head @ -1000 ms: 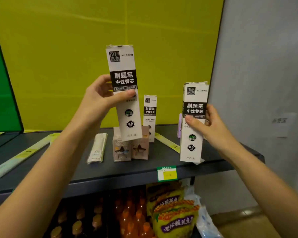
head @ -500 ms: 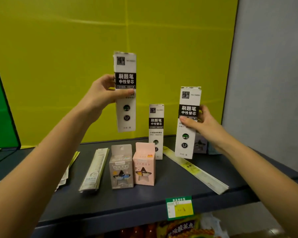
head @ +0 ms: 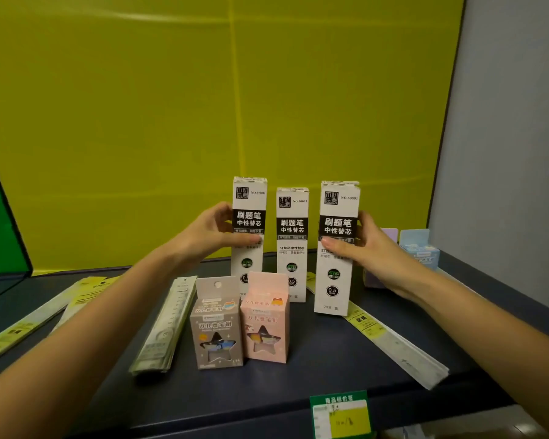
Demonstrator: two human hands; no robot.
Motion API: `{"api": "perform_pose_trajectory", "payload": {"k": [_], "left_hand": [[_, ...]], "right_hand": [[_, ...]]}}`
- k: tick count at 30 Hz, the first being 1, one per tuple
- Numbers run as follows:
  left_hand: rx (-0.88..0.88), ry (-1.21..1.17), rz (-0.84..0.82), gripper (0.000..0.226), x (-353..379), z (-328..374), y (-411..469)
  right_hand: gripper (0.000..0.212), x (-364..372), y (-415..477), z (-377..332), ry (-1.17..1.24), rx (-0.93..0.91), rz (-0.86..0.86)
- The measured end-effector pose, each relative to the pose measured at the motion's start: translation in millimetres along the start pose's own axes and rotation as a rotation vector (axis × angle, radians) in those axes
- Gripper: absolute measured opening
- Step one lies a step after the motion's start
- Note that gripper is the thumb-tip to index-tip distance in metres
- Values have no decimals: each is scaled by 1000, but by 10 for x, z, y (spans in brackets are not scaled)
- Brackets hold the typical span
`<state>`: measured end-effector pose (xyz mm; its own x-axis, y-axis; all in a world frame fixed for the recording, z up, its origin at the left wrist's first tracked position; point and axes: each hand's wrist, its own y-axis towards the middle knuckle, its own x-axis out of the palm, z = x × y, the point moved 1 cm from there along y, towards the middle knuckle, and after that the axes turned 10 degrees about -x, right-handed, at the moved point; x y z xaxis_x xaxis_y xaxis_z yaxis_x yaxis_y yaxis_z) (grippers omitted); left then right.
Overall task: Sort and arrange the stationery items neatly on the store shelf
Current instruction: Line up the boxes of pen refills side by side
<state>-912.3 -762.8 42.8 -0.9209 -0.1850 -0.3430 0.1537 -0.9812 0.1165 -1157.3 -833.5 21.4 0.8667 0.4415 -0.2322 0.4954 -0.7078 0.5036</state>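
- Alignment of three tall white refill boxes at the back of the shelf [head: 330,359] is the matter in hand; all three stand with the long axis vertical, printed face to the front.
- Left hand [head: 210,236] grips the left refill box [head: 249,229] from its left side at mid-height, with the thumb across the front and the fingers curled behind.
- The base of that box is hidden behind the grey sharpener box [head: 217,331], so whether it is seated on the shelf cannot be told.
- Right hand [head: 371,251] grips the right refill box [head: 336,248] from its right side, thumb across the front face and fingers round the back.
- Middle refill box [head: 292,242] stands free between the two, touched by neither hand.
- Key relation: the right refill box sits forward of the middle one, its base nearer the shelf edge and at the end of a ruler pack [head: 393,340]. It may be resting partly on that pack.
- Judgement: the right box needs pushing straight back to join the line; the right hand is the nearer and already placed.
- Risk: tall, narrow boxes tip easily if pushed high.
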Motion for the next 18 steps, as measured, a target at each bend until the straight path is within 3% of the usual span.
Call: {"api": "perform_pose_trajectory", "payload": {"k": [5,12,18], "left_hand": [[34,-30,42,60,41,-72,63],[17,-7,-27,93,54,-223,124],[-11,-66,-62,79,93,-249,168]], "right_hand": [[64,-7,126,101,14,3,-12],[67,25,228,195,48,-9,-41],[64,75,247,261,95,-6,-64]]}}
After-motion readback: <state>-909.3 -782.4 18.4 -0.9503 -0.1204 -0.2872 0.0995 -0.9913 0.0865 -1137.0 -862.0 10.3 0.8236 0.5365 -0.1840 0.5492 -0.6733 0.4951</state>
